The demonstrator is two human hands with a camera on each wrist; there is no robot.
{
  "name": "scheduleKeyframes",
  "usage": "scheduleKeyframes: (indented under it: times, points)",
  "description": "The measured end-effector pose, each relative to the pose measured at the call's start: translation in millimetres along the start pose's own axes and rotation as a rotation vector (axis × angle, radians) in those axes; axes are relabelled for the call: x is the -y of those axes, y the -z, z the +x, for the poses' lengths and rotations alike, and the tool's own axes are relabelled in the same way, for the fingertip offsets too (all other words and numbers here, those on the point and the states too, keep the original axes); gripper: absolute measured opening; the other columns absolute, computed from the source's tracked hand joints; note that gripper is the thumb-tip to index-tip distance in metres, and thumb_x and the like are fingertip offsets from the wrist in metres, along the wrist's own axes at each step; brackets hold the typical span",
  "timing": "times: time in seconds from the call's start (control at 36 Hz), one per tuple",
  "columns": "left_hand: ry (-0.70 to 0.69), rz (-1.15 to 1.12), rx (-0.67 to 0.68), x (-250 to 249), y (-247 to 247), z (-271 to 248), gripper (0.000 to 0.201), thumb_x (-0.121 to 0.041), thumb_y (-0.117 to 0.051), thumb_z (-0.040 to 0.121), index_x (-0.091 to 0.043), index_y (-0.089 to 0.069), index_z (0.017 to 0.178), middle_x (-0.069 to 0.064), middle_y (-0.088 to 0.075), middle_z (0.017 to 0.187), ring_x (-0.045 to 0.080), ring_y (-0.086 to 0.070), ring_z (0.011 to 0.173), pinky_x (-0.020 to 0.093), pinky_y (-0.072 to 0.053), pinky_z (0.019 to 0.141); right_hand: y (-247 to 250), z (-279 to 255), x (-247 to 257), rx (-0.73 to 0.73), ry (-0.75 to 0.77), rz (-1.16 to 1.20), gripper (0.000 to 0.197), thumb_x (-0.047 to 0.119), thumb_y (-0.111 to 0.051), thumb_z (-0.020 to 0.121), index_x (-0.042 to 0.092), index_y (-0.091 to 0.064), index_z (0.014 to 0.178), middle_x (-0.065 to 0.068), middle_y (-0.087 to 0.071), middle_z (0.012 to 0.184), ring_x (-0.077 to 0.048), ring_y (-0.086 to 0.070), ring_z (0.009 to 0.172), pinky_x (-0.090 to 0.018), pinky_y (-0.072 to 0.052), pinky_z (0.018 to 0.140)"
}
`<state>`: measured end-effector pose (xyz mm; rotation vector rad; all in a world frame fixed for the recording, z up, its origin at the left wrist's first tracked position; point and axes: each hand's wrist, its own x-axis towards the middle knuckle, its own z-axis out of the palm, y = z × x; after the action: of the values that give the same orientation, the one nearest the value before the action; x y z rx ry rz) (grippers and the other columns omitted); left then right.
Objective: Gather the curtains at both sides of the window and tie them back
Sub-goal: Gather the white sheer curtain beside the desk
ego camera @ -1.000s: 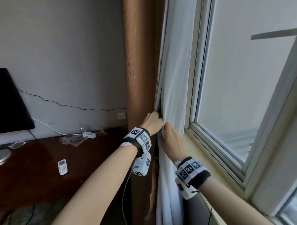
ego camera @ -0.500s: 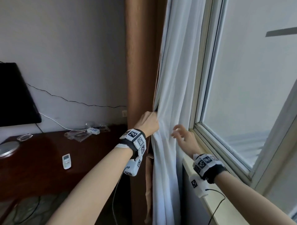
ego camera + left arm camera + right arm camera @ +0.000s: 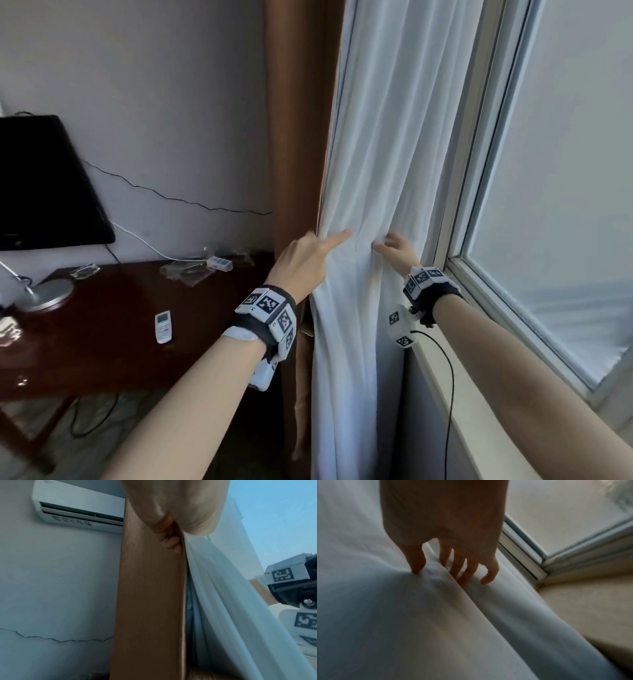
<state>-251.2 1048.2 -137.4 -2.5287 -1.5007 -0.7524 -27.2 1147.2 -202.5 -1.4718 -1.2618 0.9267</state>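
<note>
A white sheer curtain (image 3: 376, 137) hangs bunched at the window's left side, with a brown curtain (image 3: 298, 137) just left of it. My left hand (image 3: 322, 246) grips the white curtain's left edge. Its thumb lies across the front, and its fingers (image 3: 169, 543) curl behind, between the white curtain (image 3: 223, 601) and the brown curtain (image 3: 149, 601). My right hand (image 3: 390, 246) is a short way to the right at the same height. In the right wrist view my right hand (image 3: 438, 573) pinches a fold of the white curtain (image 3: 402, 615) between thumb and fingers.
The window frame (image 3: 479, 205) and pale sill (image 3: 479, 428) lie right of the curtains. A dark wooden desk (image 3: 85, 342) at the left bears a white remote (image 3: 163, 326) and a lamp base (image 3: 44, 294). A black screen (image 3: 41, 181) stands behind it. An air conditioner (image 3: 78, 507) is on the wall.
My right hand, which had let go and hovered at the curtain's right side, has come back onto the fabric and pinched a fold. My left thumb now stretches across the front.
</note>
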Motion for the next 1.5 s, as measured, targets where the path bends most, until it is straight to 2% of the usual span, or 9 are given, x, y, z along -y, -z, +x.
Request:
scheduleKeyframes:
  times: [0.08, 0.22, 0.31, 0.72, 0.92, 1.06, 1.22, 1.36, 1.5]
  points:
    - [0.105, -0.075, 0.047, 6, -3, 6, 0.061, 0.009, -0.033, 0.087, -0.024, -0.059, 0.131, 0.021, -0.057, 0.104, 0.042, -0.059, 0.099, 0.045, -0.052, 0.089, -14, -3, 4, 0.08, -0.048, 0.135, 0.034, 0.02, -0.055, 0.095, 0.023, -0.05, 0.128, 0.005, -0.053, 0.113, -0.017, -0.05, 0.108, -0.032, -0.035, 0.088]
    - [0.172, -0.097, 0.067, 3, 0, 12, 0.055, 0.009, -0.036, 0.076, -0.014, -0.067, 0.116, 0.024, -0.058, 0.105, 0.043, -0.058, 0.101, 0.047, -0.052, 0.086, -37, -9, 8, 0.241, -0.11, 0.254, 0.019, 0.026, -0.045, 0.085, 0.029, -0.061, 0.095, 0.009, -0.06, 0.082, -0.011, -0.054, 0.078, -0.031, -0.041, 0.078]
    - [0.196, -0.076, 0.093, 1, 3, 14, 0.056, 0.011, -0.035, 0.076, -0.012, -0.065, 0.118, 0.024, -0.057, 0.109, 0.042, -0.057, 0.102, 0.047, -0.052, 0.087, -41, -10, 10, 0.178, -0.07, 0.215, 0.035, -0.001, -0.03, 0.086, 0.02, -0.058, 0.081, 0.002, -0.041, 0.065, -0.012, -0.036, 0.059, -0.023, -0.039, 0.057]
    - [0.232, -0.067, 0.069, -3, 3, 10, 0.064, 0.01, -0.035, 0.08, -0.022, -0.06, 0.13, 0.022, -0.057, 0.113, 0.042, -0.055, 0.108, 0.046, -0.049, 0.092, -2, -44, -13, -0.135, 0.096, -0.072, 0.019, 0.02, -0.038, 0.101, 0.006, -0.05, 0.105, -0.005, -0.051, 0.091, -0.02, -0.047, 0.084, -0.03, -0.035, 0.074]
    - [0.256, -0.106, 0.052, -17, -6, 16, 0.066, 0.008, -0.035, 0.079, -0.024, -0.058, 0.132, 0.022, -0.056, 0.117, 0.041, -0.055, 0.11, 0.044, -0.05, 0.091, 9, -104, -18, -0.292, 0.291, -0.073, 0.011, 0.016, -0.04, 0.101, 0.009, -0.033, 0.096, -0.019, -0.056, 0.078, -0.032, -0.051, 0.069, -0.034, -0.032, 0.054]
    - [0.264, -0.116, 0.044, -29, -10, 18, 0.059, 0.005, -0.037, 0.083, -0.018, -0.055, 0.134, 0.02, -0.055, 0.127, 0.04, -0.055, 0.114, 0.044, -0.05, 0.09, 12, -142, -15, -0.177, 0.361, 0.028, 0.025, 0.024, -0.055, 0.096, 0.015, -0.041, 0.115, 0.006, -0.062, 0.08, 0.004, -0.058, 0.07, -0.016, -0.046, 0.066]
    - [0.271, -0.24, 0.083, -39, -3, 20, 0.044, 0.0, -0.045, 0.078, -0.005, -0.064, 0.118, 0.023, -0.062, 0.118, 0.039, -0.06, 0.107, 0.04, -0.053, 0.086, -4, -161, -12, -0.187, 0.474, -0.477, 0.007, 0.012, -0.051, 0.088, 0.01, -0.048, 0.093, -0.006, -0.058, 0.078, -0.025, -0.055, 0.068, -0.038, -0.044, 0.059]
    - [0.193, -0.417, 0.178, -48, -6, 18, 0.034, -0.039, -0.058, 0.079, -0.01, -0.073, 0.092, 0.009, -0.072, 0.091, 0.024, -0.067, 0.087, 0.035, -0.056, 0.077, -30, -163, -3, -0.176, 0.414, -0.8, 0.025, -0.002, -0.046, 0.086, 0.004, -0.049, 0.111, -0.015, -0.061, 0.097, -0.035, -0.062, 0.083, -0.029, -0.034, 0.064]
    - [0.248, -0.443, 0.183, -61, -2, 15, 0.069, -0.081, -0.058, 0.065, -0.012, -0.051, 0.059, -0.003, -0.055, 0.059, 0.016, -0.056, 0.055, 0.031, -0.046, 0.056, -48, -165, 2, -0.143, 0.487, -0.83, 0.051, -0.002, -0.046, 0.087, 0.004, -0.035, 0.136, -0.014, -0.057, 0.104, -0.029, -0.061, 0.082, -0.028, -0.035, 0.063]
